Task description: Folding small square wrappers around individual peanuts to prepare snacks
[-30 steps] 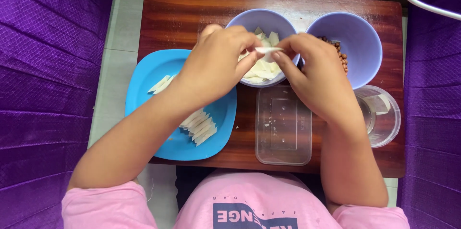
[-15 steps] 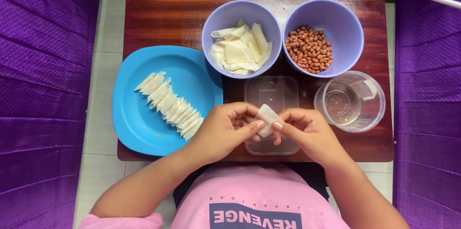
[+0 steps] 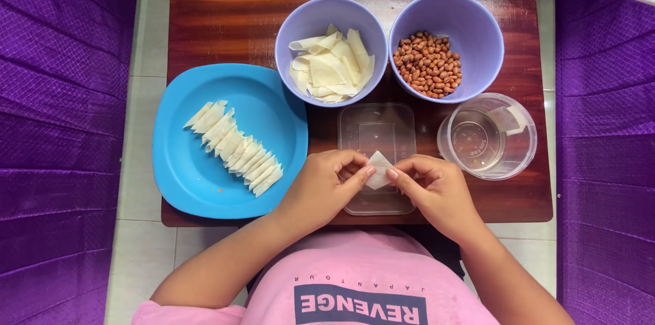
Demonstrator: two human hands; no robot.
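Both hands had drawn back from the bowls, the left hand (image 3: 324,185) and right hand (image 3: 437,188) together pinching a small white square dough wrapper (image 3: 379,170) over the clear rectangular plastic container (image 3: 376,135), apparently starting another fold.

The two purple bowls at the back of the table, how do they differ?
The left purple bowl holds pale, flat wrapper pieces piled loosely; the right purple bowl holds small reddish-brown peanuts. The wrapper pieces stand up near the left bowl's rim, while the peanuts lie low in the right bowl. Both bowls are round, the same lilac colour, about equal in size, and sit side by side on the wooden table.
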